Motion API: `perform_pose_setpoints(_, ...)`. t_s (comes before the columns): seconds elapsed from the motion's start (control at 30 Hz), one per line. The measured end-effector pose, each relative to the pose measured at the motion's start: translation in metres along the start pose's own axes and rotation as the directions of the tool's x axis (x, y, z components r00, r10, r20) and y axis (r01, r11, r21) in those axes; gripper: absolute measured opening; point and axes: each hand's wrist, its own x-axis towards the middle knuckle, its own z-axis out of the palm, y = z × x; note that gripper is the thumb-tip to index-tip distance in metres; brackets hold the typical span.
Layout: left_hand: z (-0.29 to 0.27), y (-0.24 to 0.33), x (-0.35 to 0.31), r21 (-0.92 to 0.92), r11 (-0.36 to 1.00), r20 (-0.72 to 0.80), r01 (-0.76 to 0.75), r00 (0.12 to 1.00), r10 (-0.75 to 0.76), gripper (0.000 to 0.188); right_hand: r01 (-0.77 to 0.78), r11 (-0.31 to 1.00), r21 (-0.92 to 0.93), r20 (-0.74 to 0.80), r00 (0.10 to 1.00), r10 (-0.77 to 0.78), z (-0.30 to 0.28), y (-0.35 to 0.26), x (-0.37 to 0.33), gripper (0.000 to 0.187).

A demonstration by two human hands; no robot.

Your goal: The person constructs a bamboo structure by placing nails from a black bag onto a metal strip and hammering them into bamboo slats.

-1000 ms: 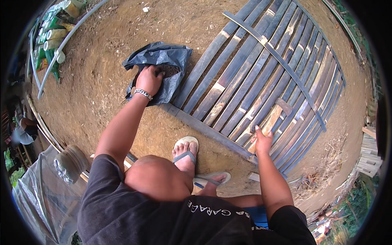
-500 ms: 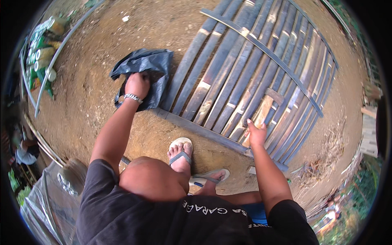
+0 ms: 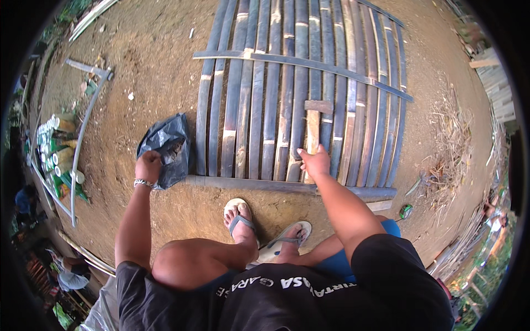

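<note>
A hammer [image 3: 313,129] with a pale wooden handle and a rusty head lies over dark bamboo slats [image 3: 270,105]. My right hand [image 3: 316,163] is closed round the lower part of its handle. Off the left edge of the slats, a black plastic bag [image 3: 176,157] rests on the ground with its mouth open and dark contents showing inside. My left hand [image 3: 148,166], with a metal bracelet at the wrist, is at the near left side of the bag's mouth. Its fingers are closed together; what they pinch is too small to make out.
One bamboo strip [image 3: 342,71] crosses the slats, and a bamboo bar [image 3: 248,185] runs along their near end. Bottles [image 3: 61,154] beside a bent grey pipe [image 3: 83,127] lie at left. Dry straw [image 3: 455,138] and a green can [image 3: 406,211] are at right. A person [image 3: 72,278] is at lower left.
My left hand has come out of the bag to its near left side. The view has turned and shifted, so the slats look straighter. My right hand still holds the hammer.
</note>
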Motion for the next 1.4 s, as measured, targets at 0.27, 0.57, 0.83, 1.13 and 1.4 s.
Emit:
perform_pose_setpoints(0.27,-0.133,0.086,-0.082,-0.248,0.961,0.171,-0.122,0.971,0.168,0.016,-0.089,0.982,-0.165,0.124,0.986,0.11,0.0,-0.013,0.022,0.049)
perform_pose_setpoints(0.57,-0.091,0.144,-0.073,-0.333,0.853,0.124,-0.402,0.878,0.462,0.009,-0.095,0.984,-0.151,0.028,0.995,0.1,0.015,0.031,0.058,0.059)
perform_pose_setpoints(0.83,0.02,0.208,-0.008,-0.272,0.726,0.292,-0.632,0.664,0.688,0.01,-0.08,0.991,-0.109,-0.008,0.997,0.079,-0.008,-0.013,0.002,0.048)
perform_pose_setpoints(1.13,0.088,0.296,0.11,-0.258,0.72,0.097,-0.644,0.724,0.683,0.023,-0.09,0.996,0.018,-0.062,0.994,0.091,0.003,-0.016,0.003,0.06)
perform_pose_setpoints(1.4,0.134,0.33,0.158,-0.322,0.72,-0.224,-0.615,0.789,0.573,0.022,-0.119,0.993,-0.026,-0.117,0.986,0.115,0.004,-0.025,-0.006,0.065)
